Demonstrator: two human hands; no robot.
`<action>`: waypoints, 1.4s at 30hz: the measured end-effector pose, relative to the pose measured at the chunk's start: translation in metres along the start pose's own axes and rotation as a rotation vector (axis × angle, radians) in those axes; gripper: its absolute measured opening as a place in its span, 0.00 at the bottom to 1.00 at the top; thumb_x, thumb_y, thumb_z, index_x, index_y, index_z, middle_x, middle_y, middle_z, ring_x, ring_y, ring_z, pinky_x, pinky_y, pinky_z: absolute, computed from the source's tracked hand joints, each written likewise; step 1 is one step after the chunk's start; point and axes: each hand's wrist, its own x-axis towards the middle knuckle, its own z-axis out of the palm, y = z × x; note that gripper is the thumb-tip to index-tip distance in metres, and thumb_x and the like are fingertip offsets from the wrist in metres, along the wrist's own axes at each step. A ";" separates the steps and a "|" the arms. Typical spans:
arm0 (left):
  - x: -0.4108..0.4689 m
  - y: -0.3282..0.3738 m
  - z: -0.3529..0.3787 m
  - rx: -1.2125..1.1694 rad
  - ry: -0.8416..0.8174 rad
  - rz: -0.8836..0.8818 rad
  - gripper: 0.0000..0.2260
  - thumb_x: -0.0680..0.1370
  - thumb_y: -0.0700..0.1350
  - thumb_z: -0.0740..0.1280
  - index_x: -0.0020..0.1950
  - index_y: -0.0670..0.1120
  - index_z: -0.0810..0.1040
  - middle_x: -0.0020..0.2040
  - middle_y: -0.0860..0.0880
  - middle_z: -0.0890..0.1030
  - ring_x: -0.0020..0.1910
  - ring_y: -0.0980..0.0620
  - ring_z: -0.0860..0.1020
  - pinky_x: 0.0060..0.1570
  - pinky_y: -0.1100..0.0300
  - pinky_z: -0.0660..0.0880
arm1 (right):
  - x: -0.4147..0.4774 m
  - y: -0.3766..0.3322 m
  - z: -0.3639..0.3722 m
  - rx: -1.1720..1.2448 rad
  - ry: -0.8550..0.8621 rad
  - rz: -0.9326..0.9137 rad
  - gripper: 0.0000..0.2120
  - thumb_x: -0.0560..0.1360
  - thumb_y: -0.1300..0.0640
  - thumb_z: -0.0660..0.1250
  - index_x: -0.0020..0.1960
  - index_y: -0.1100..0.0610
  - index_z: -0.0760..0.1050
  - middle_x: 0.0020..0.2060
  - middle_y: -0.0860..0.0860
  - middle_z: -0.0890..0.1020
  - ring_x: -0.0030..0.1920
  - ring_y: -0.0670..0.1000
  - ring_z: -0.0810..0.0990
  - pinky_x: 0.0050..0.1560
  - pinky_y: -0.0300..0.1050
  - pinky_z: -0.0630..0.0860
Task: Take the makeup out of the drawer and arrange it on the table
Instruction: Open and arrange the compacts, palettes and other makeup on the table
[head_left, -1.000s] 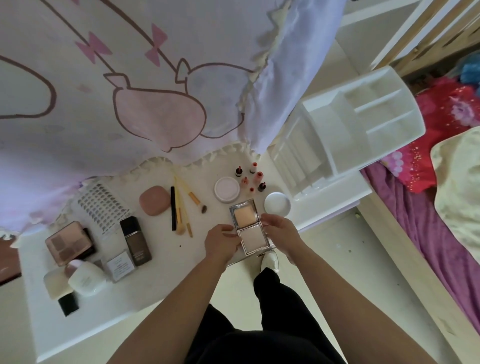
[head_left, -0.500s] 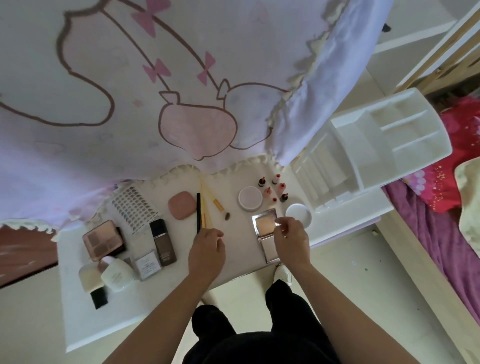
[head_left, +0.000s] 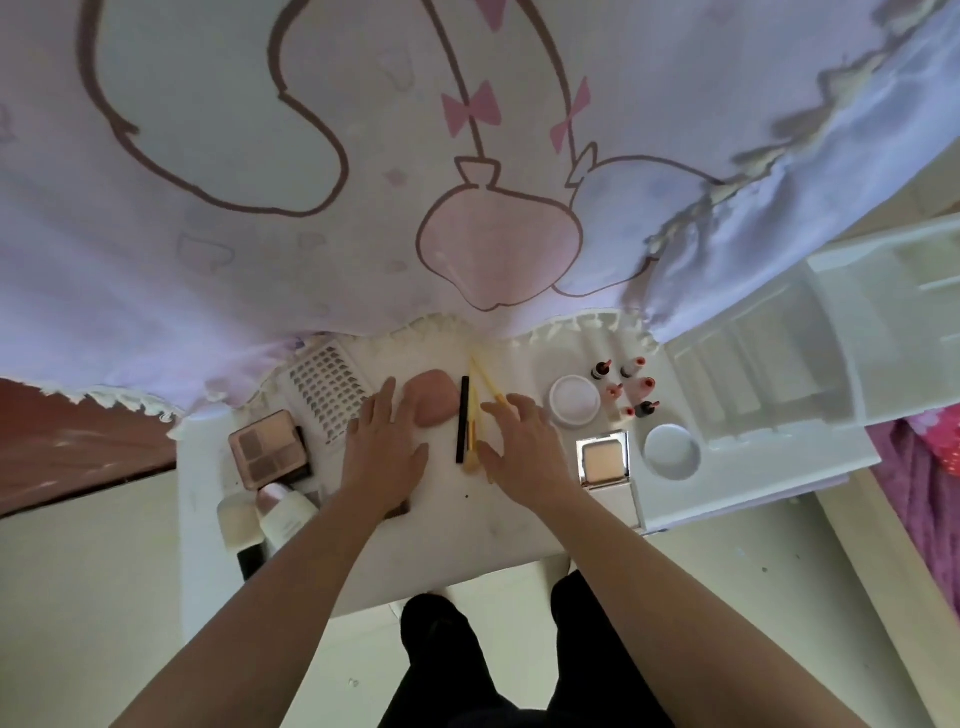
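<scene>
Both hands hover low over the white worktop with fingers spread and straight, gripping nothing. The left hand lies between a clear tray of false nail tips on its left and a pink oval compact just right of its fingertips. Its palm covers most of a dark bottle, of which only a brown corner shows near the wrist. The right hand spreads over the lower ends of the yellow-handled brushes, which lie beside a black pencil. Whether it touches them cannot be told.

The makeup is laid across the worktop. At the left are an eyeshadow palette and, nearer, a white bottle. Right of the hands sit a round white jar, a cluster of small red-capped bottles and an open powder compact, its mirror half at the near edge. A shallow round white dish lies just right of that compact.

The white drawer organiser stands at the far right of the worktop (its compartments look bare from here). A pale printed cloth with pink bows hangs over the far edge and hides what is behind it. A purple bed sheet shows at the right.
</scene>
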 end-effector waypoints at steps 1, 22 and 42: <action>0.007 -0.001 -0.001 0.006 -0.008 0.026 0.34 0.78 0.51 0.66 0.79 0.50 0.52 0.81 0.44 0.49 0.77 0.39 0.54 0.72 0.44 0.58 | 0.002 -0.003 0.003 -0.008 -0.036 0.008 0.27 0.77 0.48 0.68 0.75 0.50 0.68 0.75 0.57 0.65 0.73 0.59 0.66 0.70 0.53 0.65; -0.025 -0.086 -0.077 -1.196 0.280 -0.526 0.27 0.71 0.50 0.78 0.64 0.44 0.72 0.54 0.47 0.80 0.48 0.54 0.80 0.38 0.62 0.77 | 0.013 -0.092 0.038 0.159 -0.430 -0.099 0.28 0.80 0.61 0.57 0.79 0.55 0.59 0.80 0.52 0.57 0.77 0.59 0.59 0.76 0.54 0.62; -0.088 0.013 -0.134 -1.775 -0.031 -0.174 0.19 0.80 0.48 0.66 0.63 0.36 0.76 0.61 0.35 0.79 0.63 0.38 0.78 0.66 0.44 0.73 | -0.067 -0.104 -0.105 0.815 -0.060 -0.203 0.14 0.77 0.47 0.71 0.63 0.46 0.81 0.56 0.39 0.84 0.58 0.36 0.80 0.55 0.29 0.74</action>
